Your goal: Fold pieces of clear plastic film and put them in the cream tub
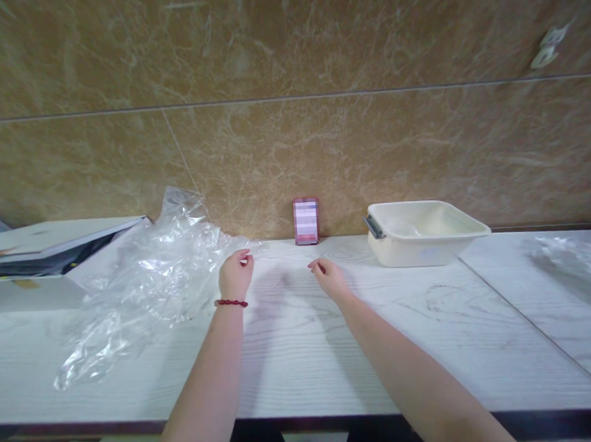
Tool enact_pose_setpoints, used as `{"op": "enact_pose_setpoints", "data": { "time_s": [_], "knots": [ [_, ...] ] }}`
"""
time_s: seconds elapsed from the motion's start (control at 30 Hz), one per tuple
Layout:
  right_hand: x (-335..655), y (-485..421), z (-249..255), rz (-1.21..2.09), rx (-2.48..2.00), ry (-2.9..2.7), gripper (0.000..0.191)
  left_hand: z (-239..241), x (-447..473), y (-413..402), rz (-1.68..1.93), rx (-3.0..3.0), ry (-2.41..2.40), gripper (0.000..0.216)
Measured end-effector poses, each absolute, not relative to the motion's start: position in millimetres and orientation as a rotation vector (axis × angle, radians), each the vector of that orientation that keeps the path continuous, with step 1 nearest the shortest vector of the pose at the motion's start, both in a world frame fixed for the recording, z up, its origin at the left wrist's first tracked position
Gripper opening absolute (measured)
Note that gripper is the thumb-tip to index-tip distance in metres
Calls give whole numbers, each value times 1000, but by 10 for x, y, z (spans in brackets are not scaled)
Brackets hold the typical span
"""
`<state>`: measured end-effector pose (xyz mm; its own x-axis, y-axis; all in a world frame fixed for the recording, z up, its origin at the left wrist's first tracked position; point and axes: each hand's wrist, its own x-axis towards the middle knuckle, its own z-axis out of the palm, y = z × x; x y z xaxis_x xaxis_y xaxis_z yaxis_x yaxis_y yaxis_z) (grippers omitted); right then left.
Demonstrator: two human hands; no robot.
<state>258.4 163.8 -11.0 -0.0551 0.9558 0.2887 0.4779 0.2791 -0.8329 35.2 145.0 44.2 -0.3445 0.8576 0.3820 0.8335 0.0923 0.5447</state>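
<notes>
My left hand (235, 273), with a red bead bracelet on the wrist, is closed in a pinch on the right edge of a crumpled clear plastic bag (149, 276) that lies on the white wood-grain table (303, 354). My right hand (329, 277) hovers just above the table to the right, fingers curled in with nothing visible in them. A small pink striped phone (306, 220) leans upright against the wall just behind and between both hands.
A cream plastic basin (426, 231) with a grey handle stands at the back right. A white box (32, 264) with an open lid sits at the far left. Another clear plastic sheet (578, 260) lies at the far right. A brown marble wall backs the table.
</notes>
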Motion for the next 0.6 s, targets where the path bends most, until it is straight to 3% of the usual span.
{"op": "enact_pose_setpoints", "data": {
  "time_s": [0.17,0.6],
  "knots": [
    [2591,1637,-112,713,-1339,-1661,24,549,-63,1654,1014,1719,2589,32],
    [2589,1637,-106,709,-1291,-1659,24,604,-7,2038,362,2321,2612,34]
  ]
}}
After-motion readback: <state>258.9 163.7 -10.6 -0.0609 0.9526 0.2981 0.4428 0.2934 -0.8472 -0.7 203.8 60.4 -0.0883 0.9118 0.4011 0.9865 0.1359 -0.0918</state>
